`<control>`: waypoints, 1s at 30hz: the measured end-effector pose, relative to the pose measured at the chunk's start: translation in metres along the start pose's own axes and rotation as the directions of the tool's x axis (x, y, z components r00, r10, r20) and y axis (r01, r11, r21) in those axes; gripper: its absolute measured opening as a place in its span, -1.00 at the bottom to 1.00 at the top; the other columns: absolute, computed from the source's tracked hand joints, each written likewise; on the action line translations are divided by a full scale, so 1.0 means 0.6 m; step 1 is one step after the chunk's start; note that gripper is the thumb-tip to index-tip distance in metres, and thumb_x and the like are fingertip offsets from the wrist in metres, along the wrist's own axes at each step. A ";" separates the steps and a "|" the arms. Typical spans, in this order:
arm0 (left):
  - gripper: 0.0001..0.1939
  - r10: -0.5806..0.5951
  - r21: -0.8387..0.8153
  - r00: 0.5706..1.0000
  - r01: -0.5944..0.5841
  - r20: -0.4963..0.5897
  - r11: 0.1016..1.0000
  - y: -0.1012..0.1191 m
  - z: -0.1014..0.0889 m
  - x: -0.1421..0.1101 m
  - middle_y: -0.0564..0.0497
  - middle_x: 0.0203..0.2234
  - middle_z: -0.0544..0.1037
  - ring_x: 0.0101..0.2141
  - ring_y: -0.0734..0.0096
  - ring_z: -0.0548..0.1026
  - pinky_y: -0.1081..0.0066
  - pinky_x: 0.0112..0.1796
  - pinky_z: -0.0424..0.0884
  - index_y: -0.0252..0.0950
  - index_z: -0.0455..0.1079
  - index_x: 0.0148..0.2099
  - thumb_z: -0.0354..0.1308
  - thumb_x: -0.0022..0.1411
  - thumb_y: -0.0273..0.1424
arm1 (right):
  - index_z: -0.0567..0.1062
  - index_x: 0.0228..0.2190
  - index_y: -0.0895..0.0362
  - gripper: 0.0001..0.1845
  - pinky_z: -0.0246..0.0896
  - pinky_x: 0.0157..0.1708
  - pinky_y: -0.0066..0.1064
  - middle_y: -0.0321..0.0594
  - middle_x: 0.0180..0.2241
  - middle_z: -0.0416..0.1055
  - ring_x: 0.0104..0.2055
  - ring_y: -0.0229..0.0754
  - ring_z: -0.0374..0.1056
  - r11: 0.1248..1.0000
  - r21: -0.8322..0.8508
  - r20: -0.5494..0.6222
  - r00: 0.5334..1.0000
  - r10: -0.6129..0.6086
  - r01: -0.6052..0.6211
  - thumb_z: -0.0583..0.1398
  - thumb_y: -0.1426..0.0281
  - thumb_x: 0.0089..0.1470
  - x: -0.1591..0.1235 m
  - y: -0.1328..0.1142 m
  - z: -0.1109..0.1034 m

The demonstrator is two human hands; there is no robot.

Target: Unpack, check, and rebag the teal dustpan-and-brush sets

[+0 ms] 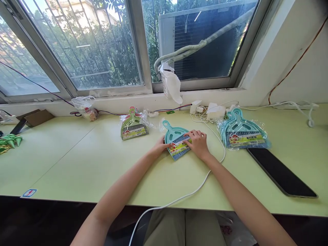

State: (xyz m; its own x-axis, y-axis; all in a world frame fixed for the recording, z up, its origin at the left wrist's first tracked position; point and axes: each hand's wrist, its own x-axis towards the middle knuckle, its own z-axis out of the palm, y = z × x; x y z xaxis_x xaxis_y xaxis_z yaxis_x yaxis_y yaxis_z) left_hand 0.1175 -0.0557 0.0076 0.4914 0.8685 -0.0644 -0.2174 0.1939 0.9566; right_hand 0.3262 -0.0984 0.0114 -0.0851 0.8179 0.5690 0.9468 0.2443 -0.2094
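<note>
Both my hands hold a small teal dustpan and brush set (176,131), tilted on the table, its grey-blue bristles facing me and a yellow-green label (179,147) across them. My left hand (161,146) grips the left edge, thumb on the label and the other fingers mostly hidden behind. On the right edge, my right hand (198,142) is closed with its thumb at the label's end and its fingers bent over the rim. A green dustpan set in clear wrap (133,128) lies to the left. Several wrapped teal dustpan sets (242,131) are stacked at the right.
A white cable (189,194) runs under my right forearm and over the front edge of the pale green table (84,171). At the right lies a black phone-like device (282,172). White adapters (215,111), a plastic bag (88,108) and a cardboard box (36,118) sit along the back.
</note>
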 end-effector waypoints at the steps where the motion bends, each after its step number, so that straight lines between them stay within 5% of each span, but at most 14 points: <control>1: -0.32 -0.003 -0.001 1.000 0.003 -0.011 1.000 0.000 0.000 0.000 -0.11 -0.16 0.56 -0.05 0.05 0.50 0.01 0.07 0.35 -0.31 0.29 -0.03 0.44 -0.26 -0.52 | 0.47 -0.14 0.05 -0.76 -0.08 -0.01 -0.10 -0.10 -0.10 0.43 -0.03 0.00 0.25 1.000 0.002 -0.013 1.000 0.023 -0.023 0.11 0.25 0.20 0.000 0.003 0.001; 9: -0.34 0.003 -0.011 0.997 -0.003 -0.071 1.000 -0.003 -0.005 0.001 -0.08 -0.18 0.55 -0.07 0.07 0.51 -0.01 0.05 0.37 -0.30 0.28 -0.03 0.40 -0.24 -0.56 | 0.42 -0.08 0.05 -0.62 0.15 -0.10 -0.09 -0.08 -0.06 0.43 -0.04 0.04 0.30 0.904 0.290 0.010 0.945 0.327 -0.316 0.18 0.16 0.10 0.006 0.048 0.026; 13: -0.35 0.025 -0.018 0.997 -0.026 -0.073 0.999 -0.005 -0.008 0.002 -0.09 -0.17 0.55 -0.05 0.08 0.50 0.00 0.08 0.36 -0.30 0.30 -0.02 0.39 -0.22 -0.56 | 0.39 -0.06 0.08 -0.44 0.26 -0.08 -0.15 -0.07 -0.08 0.45 -0.09 -0.05 0.37 0.669 0.620 0.199 0.907 0.372 -0.410 0.32 0.20 -0.12 0.012 0.080 0.044; 17: -0.37 0.029 -0.011 0.998 -0.030 -0.063 0.999 -0.005 -0.007 0.003 -0.12 -0.16 0.55 -0.04 0.03 0.50 -0.02 0.06 0.37 -0.32 0.33 -0.03 0.41 -0.22 -0.55 | 0.37 -0.04 0.08 -0.34 0.33 -0.10 -0.21 -0.11 -0.14 0.48 -0.19 -0.13 0.42 0.467 0.744 0.361 0.876 0.319 -0.477 0.37 0.32 -0.24 0.012 0.097 0.053; 30: -0.27 0.037 0.022 0.998 -0.036 -0.052 0.999 -0.002 -0.005 0.003 -0.16 -0.09 0.53 0.00 -0.01 0.47 -0.03 0.08 0.34 -0.33 0.32 -0.03 0.47 -0.33 -0.54 | 0.46 -0.18 0.09 -0.43 0.36 -0.23 -0.26 -0.14 -0.18 0.50 -0.27 -0.16 0.41 0.386 0.803 0.303 0.869 0.392 -0.454 0.39 0.27 -0.32 0.013 0.089 0.050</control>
State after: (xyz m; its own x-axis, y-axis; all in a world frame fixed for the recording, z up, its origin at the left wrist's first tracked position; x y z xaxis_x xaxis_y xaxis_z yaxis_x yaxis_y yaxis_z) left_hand 0.1164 -0.0531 0.0053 0.4388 0.8975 -0.0433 -0.2161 0.1522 0.9644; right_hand 0.3668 -0.0633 -0.0194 0.2031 0.9641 0.1714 0.1552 0.1411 -0.9778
